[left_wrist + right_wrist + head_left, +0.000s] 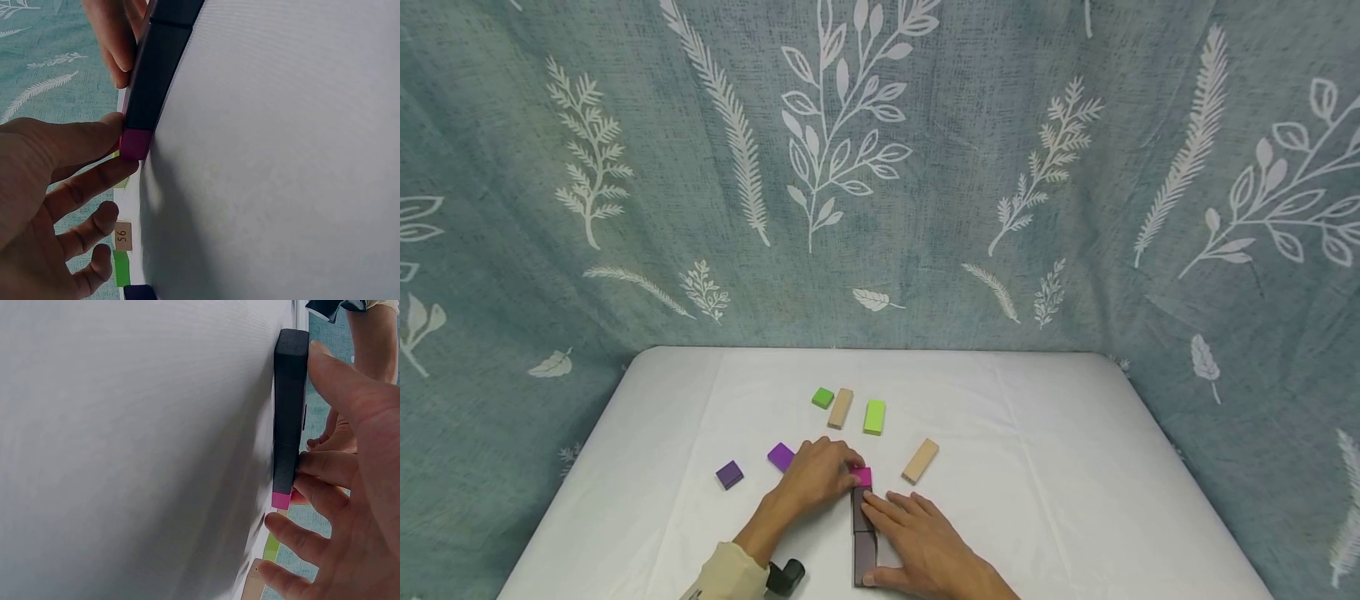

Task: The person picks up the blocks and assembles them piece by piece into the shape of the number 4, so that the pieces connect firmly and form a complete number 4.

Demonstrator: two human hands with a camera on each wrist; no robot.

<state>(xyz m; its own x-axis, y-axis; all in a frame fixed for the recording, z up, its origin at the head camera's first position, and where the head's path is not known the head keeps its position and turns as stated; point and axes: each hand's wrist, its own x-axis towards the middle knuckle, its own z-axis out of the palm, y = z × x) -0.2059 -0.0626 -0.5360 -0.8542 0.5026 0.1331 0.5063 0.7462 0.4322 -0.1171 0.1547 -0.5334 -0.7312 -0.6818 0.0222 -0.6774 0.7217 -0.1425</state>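
Note:
Two dark blocks (864, 560) lie end to end on the white cloth, with a small magenta block (862, 477) against their far end. My left hand (818, 473) pinches the magenta block; in the left wrist view the thumb and index finger are on the magenta block (135, 145), the other fingers loosely bent. From the right, my right hand (925, 542) rests on the dark blocks. Its thumb touches the near block and its extended fingertips touch the far one, as the dark blocks (290, 394) show in the right wrist view.
Beyond the hands lie a green block (823, 397), a lime block (874, 417) and a wooden block (840, 409). Another wooden block (921, 461) is to the right. On the left are a purple block (781, 456), partly behind my hand, and a dark purple block (729, 475).

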